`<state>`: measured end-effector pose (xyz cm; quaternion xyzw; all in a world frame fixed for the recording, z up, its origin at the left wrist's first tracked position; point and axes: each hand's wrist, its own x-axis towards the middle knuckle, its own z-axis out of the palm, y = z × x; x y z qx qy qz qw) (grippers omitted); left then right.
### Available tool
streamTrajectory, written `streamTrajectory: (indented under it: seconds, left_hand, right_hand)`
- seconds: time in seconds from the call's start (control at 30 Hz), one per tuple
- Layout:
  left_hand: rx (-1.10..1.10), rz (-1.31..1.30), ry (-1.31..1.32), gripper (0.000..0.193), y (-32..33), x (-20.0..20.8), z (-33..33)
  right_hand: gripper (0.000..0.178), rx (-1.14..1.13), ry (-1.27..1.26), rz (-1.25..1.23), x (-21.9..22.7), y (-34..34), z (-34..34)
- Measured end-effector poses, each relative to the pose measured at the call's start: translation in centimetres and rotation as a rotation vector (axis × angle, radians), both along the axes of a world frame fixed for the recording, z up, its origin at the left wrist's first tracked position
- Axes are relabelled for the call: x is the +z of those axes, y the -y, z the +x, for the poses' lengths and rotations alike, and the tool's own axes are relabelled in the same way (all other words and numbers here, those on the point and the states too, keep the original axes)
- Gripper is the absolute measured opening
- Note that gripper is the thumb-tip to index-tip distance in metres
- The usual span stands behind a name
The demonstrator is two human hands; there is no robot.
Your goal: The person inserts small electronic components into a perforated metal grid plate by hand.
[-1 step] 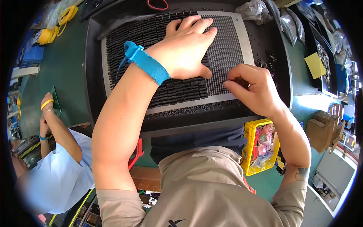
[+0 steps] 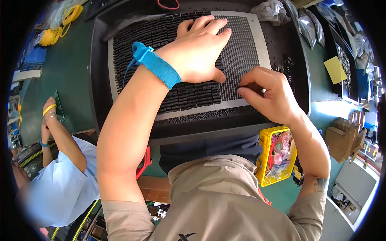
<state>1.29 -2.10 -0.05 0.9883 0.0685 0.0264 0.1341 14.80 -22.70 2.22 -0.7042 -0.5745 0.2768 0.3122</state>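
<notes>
My left hand lies with fingers spread over a metal plate full of small holes in a grid. Rows of small black parts cover the plate's left side and middle; bare holes show on its right. Its thumb and fingertips rest near the edge of the rows. My right hand is closed over the plate's right edge, thumb and forefinger pinched on a small dark piece, too small to name exactly. A blue wrist strap circles my left wrist.
The plate sits in a black tray with loose black bits along its near side. Plastic bags lie at the far right. A yellow crate stands below the tray. Another person's hand is at the left.
Almost nothing differs. Both hands keep their places, with only a very slight shift of the right fingertips.
</notes>
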Motion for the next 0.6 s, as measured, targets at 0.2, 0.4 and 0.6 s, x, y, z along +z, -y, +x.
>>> streamTrajectory:
  seconds: [0.2, 0.4, 0.6]
  left_hand:
    - [0.025, -0.002, -0.009, 0.104, 0.1, 0.0, -0.1]
    - [0.035, 0.012, -0.008, 0.105, 0.2, -0.3, 0.0]
    - [0.018, 0.037, 0.033, 0.101, 0.0, -1.4, 0.4]
  right_hand:
    - [0.021, 0.12, 0.182, 0.17, -1.3, -0.3, -0.4]
    - [0.021, 0.198, 0.331, 0.236, -1.8, -0.8, -0.5]
    - [0.021, 0.245, 0.375, 0.286, -2.2, -1.3, -0.5]
